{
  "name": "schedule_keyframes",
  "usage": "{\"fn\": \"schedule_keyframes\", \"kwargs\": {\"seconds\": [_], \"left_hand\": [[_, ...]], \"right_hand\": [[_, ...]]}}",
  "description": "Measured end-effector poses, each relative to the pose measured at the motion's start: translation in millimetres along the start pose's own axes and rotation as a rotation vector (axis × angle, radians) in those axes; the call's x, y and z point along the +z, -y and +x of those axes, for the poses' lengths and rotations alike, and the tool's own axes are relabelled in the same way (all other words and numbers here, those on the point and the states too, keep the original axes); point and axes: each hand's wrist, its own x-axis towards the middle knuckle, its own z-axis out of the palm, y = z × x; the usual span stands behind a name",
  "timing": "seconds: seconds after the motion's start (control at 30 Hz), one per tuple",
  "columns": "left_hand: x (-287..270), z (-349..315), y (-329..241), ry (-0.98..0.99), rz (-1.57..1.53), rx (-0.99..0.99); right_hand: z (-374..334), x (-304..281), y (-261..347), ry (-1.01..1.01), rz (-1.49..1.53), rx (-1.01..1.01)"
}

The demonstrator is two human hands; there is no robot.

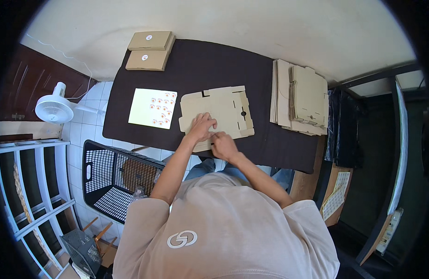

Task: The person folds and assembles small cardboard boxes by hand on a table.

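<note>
Cardboard box blank (219,104), unfolded and lying flat, is right beneath the fingers, smooth and tan, with cut tabs and narrow slots along its edges and a dark round hole near its right side. The left hand (203,127) rests palm down on it, thumb apart from the bent fingers. The right hand (224,146) sits just beside it at the blank's near edge, fingers bunched together; whether they pinch the cardboard I cannot tell. Under the blank spreads a dark, matt tablecloth (270,111).

Just left of the fingers lies a pale yellow sheet of stickers (139,106), small round reddish ones in rows on its right part, its left part bare. Lower and to the left of the fingers, beside the table, stands a black plastic basket (99,162) with gridded walls; some clear, crinkled plastic (139,191) shows at its near side.

Well to the right of the fingers is a stack of flat cardboard (310,95), layered unevenly. Farther off, beyond the fingers to the left, closed cardboard boxes (151,42) sit at the table's back corner, low and rectangular, round stickers on their lids, their insides hidden. Farthest left stands a white fan (54,110).
</note>
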Motion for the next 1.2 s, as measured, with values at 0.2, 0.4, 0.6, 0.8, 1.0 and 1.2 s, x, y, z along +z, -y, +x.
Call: {"fn": "schedule_keyframes", "kwargs": {"seconds": [0.2,0.4,0.6,0.8,1.0,1.2], "left_hand": [[-3.8,-9.4,-5.8,0.005,-0.074,0.013],[-0.6,-31.3,3.8,-0.153,-0.392,0.066],[-20.8,-63.7,-2.7,-0.236,-0.619,-0.18],[-25.6,-104.8,-2.5,-0.24,-0.564,-0.298],[-20.1,-122.8,-21.8,-0.187,-0.081,-0.151],[-15.5,-106.2,-12.6,-0.203,0.006,0.031]], "right_hand": [[-10.1,-6.2,-46.8,-0.038,-0.078,0.257],[-25.5,-67.4,-43.1,-0.045,-0.051,0.353],[-15.9,-34.7,23.9,-0.06,-0.051,0.119],[-10.4,7.1,2.4,0.098,-0.045,0.363],[-22.1,1.9,-8.2,0.01,0.219,0.568],[-28.0,3.2,-7.2,-0.034,0.301,0.545]]}}
